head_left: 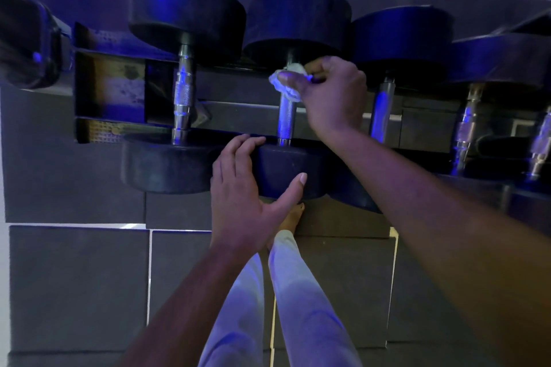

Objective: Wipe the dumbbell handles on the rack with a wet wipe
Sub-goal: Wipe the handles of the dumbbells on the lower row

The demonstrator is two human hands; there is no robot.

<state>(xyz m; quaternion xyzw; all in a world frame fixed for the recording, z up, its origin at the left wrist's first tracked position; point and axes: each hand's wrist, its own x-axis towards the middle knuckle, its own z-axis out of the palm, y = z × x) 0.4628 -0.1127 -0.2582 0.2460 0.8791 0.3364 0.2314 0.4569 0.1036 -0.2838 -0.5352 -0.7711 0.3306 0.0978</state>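
Head view is showing the right hand gripping a crumpled wet wipe, its fingers curled around the wipe and pressing it on the far end of the middle dumbbell handle, just under the far weight head. The left hand is resting with relaxed, straight fingers on the near weight head of the same dumbbell, thumb spread on its face, holding nothing inside. This dumbbell is lying on the rack across its two rails. Left of this handle a second dumbbell handle is standing free, and right of it another handle is partly hidden behind the right wrist.

I judge that only the far part of the handle is being wiped now. The risk is that the wipe is bunching into a ball, so it is touching little of the knurled metal. Also, strong rubbing could roll the dumbbell on the rails if the left hand is pressing too lightly, and fingers could be pinched between the neighbouring heads.
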